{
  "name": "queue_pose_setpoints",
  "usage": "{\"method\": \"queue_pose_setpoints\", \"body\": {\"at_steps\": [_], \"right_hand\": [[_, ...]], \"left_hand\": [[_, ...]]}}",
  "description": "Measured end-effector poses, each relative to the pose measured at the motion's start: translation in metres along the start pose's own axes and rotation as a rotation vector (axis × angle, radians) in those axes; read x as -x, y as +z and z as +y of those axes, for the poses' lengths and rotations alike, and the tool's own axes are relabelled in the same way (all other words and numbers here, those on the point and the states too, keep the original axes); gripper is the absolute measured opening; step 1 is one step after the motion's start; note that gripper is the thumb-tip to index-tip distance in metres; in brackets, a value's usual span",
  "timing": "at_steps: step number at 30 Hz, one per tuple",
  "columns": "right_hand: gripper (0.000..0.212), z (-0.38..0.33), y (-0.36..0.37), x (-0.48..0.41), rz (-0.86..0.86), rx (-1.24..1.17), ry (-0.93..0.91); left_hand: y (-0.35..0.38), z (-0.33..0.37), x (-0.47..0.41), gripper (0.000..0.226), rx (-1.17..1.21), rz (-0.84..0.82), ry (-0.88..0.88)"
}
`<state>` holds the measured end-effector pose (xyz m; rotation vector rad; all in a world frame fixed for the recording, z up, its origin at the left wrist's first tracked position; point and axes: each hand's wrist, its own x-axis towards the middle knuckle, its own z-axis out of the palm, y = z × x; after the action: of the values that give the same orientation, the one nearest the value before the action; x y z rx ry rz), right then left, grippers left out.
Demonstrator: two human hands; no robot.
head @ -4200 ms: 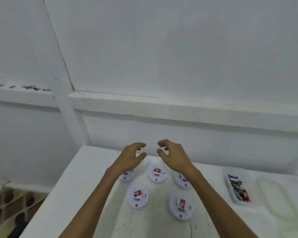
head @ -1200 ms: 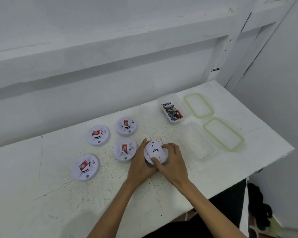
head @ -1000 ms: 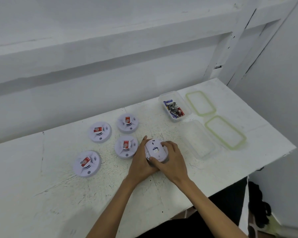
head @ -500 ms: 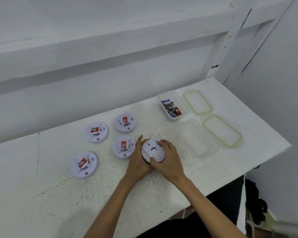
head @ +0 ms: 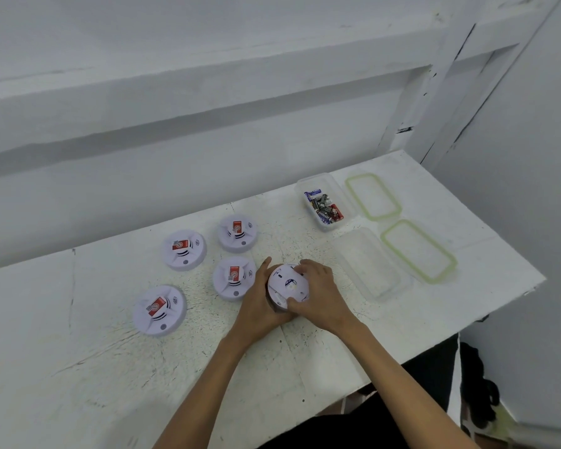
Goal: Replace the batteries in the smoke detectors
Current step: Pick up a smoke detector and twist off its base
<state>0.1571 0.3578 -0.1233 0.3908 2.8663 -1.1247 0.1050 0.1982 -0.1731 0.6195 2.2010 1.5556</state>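
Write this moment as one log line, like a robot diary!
held: smoke detector, back up | left hand: grips its left side | right hand: grips its right side | untouched: four other detectors | batteries: in tub

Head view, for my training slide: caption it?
Left hand and right hand grip an overturned smoke detector.

Four smoke detectors [head: 234,278] lie on the table [head: 78,367], left of the battery box [head: 334,189].
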Motion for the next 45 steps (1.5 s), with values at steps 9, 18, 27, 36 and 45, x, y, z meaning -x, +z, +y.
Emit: {"method": "queue_pose_setpoints", "body": {"at_steps": [9, 18, 27, 36, 45], "right_hand": [[0.068, -0.003, 0.003, 0.004, 0.12, 0.137, -0.031], [0.064, -0.009, 0.004, -0.001, 0.105, 0.095, 0.047], [0.062, -0.009, 0.006, 0.006, 0.159, 0.089, -0.001], [0.026, 0.008, -0.01, 0.013, 0.204, -0.396, 0.103], [0.022, 0.019, -0.012, 0.033, 0.553, -0.497, 0.162]], "left_hand": [[0.002, 0.0, 0.008, 0.109, -0.012, 0.062, 0.01], [0.002, 0.004, 0.008, 0.11, -0.118, 0.122, 0.115], [0.005, -0.002, 0.007, 0.113, -0.082, 0.093, 0.047], [0.005, 0.0, 0.011, 0.105, -0.159, 0.044, 0.11], [0.006, 0.0, 0.01, 0.105, -0.081, 0.09, 0.071]]}}
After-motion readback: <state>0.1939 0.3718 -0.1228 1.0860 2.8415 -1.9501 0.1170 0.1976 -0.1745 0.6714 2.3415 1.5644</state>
